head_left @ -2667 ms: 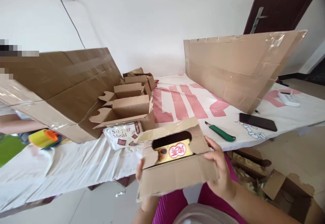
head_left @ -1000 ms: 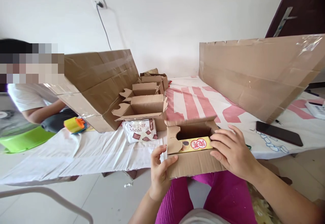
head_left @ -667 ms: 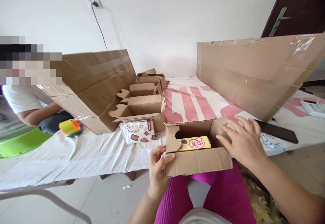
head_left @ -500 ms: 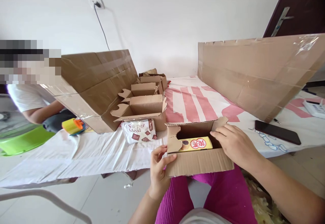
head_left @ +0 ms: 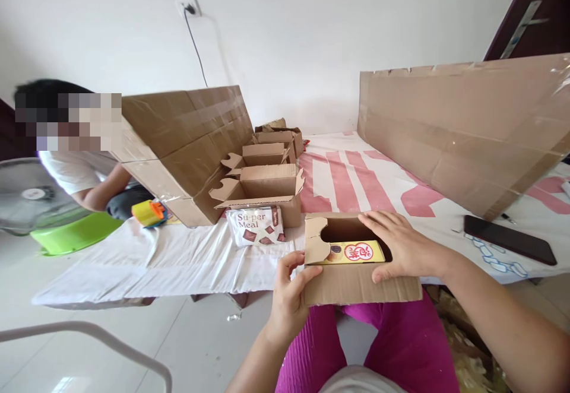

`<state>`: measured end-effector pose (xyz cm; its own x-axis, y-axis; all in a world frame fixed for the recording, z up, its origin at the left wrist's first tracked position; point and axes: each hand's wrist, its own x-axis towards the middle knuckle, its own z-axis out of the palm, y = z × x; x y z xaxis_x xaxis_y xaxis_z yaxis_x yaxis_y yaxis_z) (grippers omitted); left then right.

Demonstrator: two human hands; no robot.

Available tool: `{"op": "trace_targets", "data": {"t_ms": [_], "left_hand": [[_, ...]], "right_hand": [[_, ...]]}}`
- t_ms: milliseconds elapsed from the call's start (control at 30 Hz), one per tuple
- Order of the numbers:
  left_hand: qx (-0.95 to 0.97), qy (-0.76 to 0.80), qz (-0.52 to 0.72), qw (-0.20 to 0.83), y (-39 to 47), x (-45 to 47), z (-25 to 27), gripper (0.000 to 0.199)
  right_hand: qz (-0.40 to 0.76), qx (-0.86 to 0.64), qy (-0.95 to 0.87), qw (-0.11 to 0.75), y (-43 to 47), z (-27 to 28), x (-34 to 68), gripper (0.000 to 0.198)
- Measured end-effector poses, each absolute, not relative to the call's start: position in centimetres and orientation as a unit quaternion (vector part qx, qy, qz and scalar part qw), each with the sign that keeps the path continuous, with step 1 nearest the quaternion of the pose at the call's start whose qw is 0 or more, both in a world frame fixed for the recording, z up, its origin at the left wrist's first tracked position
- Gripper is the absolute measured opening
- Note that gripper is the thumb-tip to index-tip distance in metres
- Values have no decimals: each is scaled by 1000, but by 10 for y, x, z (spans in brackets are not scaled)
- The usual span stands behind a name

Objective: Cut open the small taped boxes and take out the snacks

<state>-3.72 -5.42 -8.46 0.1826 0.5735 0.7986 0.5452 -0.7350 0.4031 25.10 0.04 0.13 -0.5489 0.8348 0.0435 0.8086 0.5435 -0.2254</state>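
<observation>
A small cardboard box [head_left: 363,286] with its top open sits at the table's near edge, above my lap. My left hand [head_left: 291,295] is closed on its left front corner, thumb on the front panel. Across its right end lies my right hand [head_left: 403,247], thumb on the front panel and fingers on the back rim, spanning the box and covering the right flap. Inside the box is a yellow carton [head_left: 358,253] with red and white lettering. The left flap [head_left: 316,241], with a curved cut-out, is folded inward over one end of the carton.
Left of the box, a white "Super Meal" packet [head_left: 257,225] leans against a row of open cardboard boxes [head_left: 269,182]. Large cardboard panels [head_left: 178,138] flank the table on both sides. A black phone [head_left: 510,238] lies at right. Another person [head_left: 84,173] sits at far left.
My right hand has gone from pinching the right flap to spreading across the box's right end. The left flap lies flatter over the carton. The view has shifted left.
</observation>
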Motion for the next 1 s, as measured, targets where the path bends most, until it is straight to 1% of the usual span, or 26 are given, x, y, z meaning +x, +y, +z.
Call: {"op": "trace_targets", "data": {"t_ms": [100,200,333,400,467,533,633,667,733,800,900,1000], "left_hand": [[788,403,464,-31,-58,-40,-79,43],[804,428,409,-64,-62,-42,-72,60],[802,464,371,-68,-66,-44,-66,80],[772,507,381,-42,-67,-44,-67,79],[740,539,402,7,-66,-45,-73,73],[725,534,429,73,-64,-46,-81,68],[703,479,485,203,-63,-47,-96,59],[689,459,505,245,-63,-47,-100,56],[656,430,542,302,-65,-45,-104,49],[639,413,567,316,-67,-43,-105,48],[647,391,574,314,-69,-40,-103,54],[672,377,560,304,-70,-40,-102,61]], "right_hand": [[96,-465,-875,90,2,2,250,121],[97,-470,-873,90,0,2,250,114],[102,-470,-872,90,0,2,251,110],[106,-476,-868,90,0,2,250,109],[104,-480,-866,90,-1,3,250,104],[102,-476,-868,98,-2,4,249,91],[103,-470,-868,121,-5,3,248,59],[103,-472,-867,125,-5,3,247,53],[105,-475,-864,130,-4,2,248,49],[113,-469,-865,135,-1,1,249,50],[138,-449,-872,137,6,1,252,57],[146,-437,-878,126,10,0,252,52]]}}
